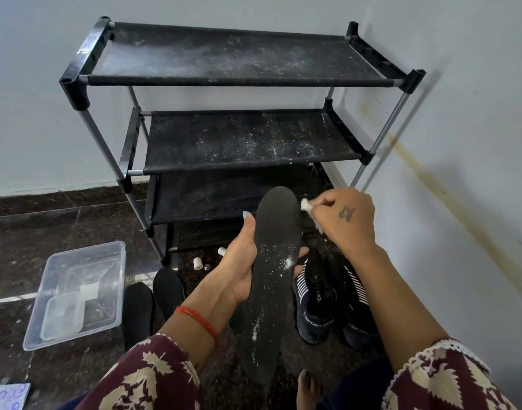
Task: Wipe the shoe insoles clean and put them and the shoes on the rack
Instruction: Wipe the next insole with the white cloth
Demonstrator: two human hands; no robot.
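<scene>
Black foam insole (271, 279) sits upright in your left hand (239, 267), toe end up, heel end down near your bare foot (310, 386). Your fingers wrap behind it and your thumb presses along its left edge, so the hand is clamped on the insole at mid-length. White powdery specks cover its middle and lower face; the toe area looks mostly clean.

Your right hand (342, 220) is pinched shut on a small white wipe (305, 205), which touches the insole's upper right edge. A small tattoo shows on the back of that hand, and a red thread (197, 319) circles your left wrist.

Landmark: the shoe rack (239, 119), black fabric shelves on grey metal tubes, standing in the wall corner. Its top and second shelves carry white dust and hold no shoes. The insole's toe overlaps the rack's lower shelves in this view.

In front of the rack, right of the held insole, two black sport shoes (327, 297) with white stripes stand side by side on the dark stone floor (46, 232). In front of the rack and left of your arm, two more black insoles (153, 300) lie flat, touching or nearly so. Further left of the rack, a clear plastic tub (105, 253) holds a smaller clear container (63, 316). Small white caps (197, 263) lie on the floor just at the rack's front foot.
</scene>
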